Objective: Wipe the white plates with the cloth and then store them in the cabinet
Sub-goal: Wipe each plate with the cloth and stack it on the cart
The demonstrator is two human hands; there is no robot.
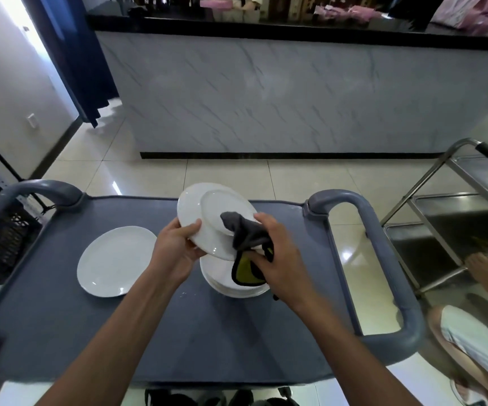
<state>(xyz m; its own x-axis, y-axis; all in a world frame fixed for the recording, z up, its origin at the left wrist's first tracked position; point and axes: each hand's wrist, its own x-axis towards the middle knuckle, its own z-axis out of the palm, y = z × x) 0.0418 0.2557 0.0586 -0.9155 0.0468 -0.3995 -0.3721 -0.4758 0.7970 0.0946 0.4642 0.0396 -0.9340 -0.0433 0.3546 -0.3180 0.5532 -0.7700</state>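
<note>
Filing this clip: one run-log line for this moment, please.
step: wiping | left hand: holds tilted plate | right hand: presses cloth on it | stack, single plate: on cart

- A grey cart (61, 332) is seen in front, its flat top carrying the plates.
- Curved grey handles (383, 259) are fitted at the left and right ends.
- A single plate (114, 262) is laid flat on the left part of the top.
- A plate stack (228, 284) is set near the middle, well apart from the single plate.
- The cart is stood on a pale tiled floor (225, 177).
</note>
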